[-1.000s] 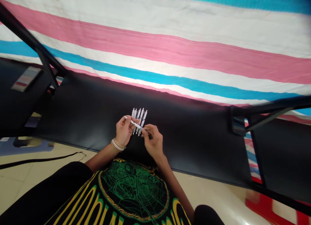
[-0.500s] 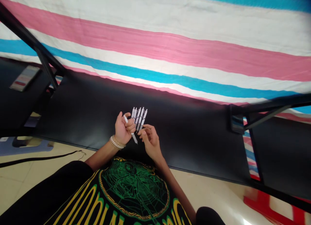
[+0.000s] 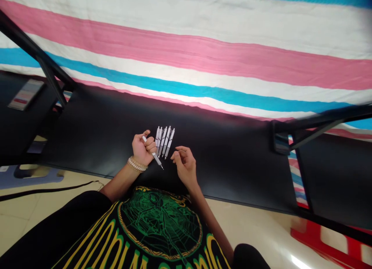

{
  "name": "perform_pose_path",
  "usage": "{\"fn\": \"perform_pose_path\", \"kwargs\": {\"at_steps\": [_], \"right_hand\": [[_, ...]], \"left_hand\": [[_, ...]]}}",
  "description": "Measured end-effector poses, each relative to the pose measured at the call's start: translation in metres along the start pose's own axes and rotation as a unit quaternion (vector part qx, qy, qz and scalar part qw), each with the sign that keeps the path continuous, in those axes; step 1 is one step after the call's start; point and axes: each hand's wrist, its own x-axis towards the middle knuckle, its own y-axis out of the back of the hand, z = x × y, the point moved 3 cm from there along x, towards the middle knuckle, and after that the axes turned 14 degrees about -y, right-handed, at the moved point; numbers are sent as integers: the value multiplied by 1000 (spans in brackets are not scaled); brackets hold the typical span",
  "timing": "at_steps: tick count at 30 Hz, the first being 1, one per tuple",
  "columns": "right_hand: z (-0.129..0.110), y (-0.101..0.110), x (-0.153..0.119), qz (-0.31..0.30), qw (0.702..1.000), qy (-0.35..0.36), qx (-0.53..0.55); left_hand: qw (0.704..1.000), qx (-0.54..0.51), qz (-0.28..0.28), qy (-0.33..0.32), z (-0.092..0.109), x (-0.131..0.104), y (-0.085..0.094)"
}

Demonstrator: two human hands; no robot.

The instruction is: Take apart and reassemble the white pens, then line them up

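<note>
My left hand [image 3: 141,148] grips a white pen [image 3: 156,159] in a closed fist, tip pointing down and to the right, thumb near its top end. My right hand [image 3: 184,163] hovers just right of the pen tip with fingers loosely apart and nothing in them. Several more white pens [image 3: 164,138] lie side by side in a neat row on the black table [image 3: 232,160], just beyond and between the two hands.
A pink, white and blue striped cloth [image 3: 203,56] hangs or lies behind the table. Black metal frame bars [image 3: 316,125] rise at right and left. A small label card [image 3: 24,95] lies far left. A black cable [image 3: 46,191] runs over the tiled floor.
The right hand let go of the pen and drew back to the right, fingers spreading. The left hand swung the pen from crosswise to tip-down in its fist.
</note>
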Motion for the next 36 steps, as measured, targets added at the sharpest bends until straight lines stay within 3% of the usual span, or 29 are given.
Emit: {"fn": "perform_pose_path", "kwargs": {"at_steps": [5, 10, 13, 15, 17, 20, 26, 30, 34, 36], "right_hand": [[-7, 1, -2, 37, 998, 33, -28], [-15, -11, -10, -76, 984, 104, -124], [-13, -10, -10, -65, 974, 135, -172], [-9, -3, -5, -14, 974, 133, -182], [-3, 9, 3, 49, 971, 114, -207], [4, 27, 19, 114, 941, 90, -306], [8, 40, 40, 142, 863, 92, -477], [2, 34, 36, 153, 837, 130, -508], [-5, 19, 17, 198, 855, 148, -456], [-5, 4, 8, 153, 890, 129, -409]], "left_hand": [[1000, 13, -8, -23, -2, 2, -3], [997, 60, -31, -26, -21, -6, -13], [986, 129, -102, -12, -31, -13, -19], [962, 223, -145, -61, -29, -14, -17], [915, 333, -182, -136, -19, -12, -12], [872, 408, -186, -198, 0, -3, 6], [806, 508, -152, -262, 29, 8, 39], [800, 513, -145, -273, 32, 8, 46], [810, 500, -135, -276, 31, 11, 47], [808, 502, -132, -279, 30, 13, 45]]}}
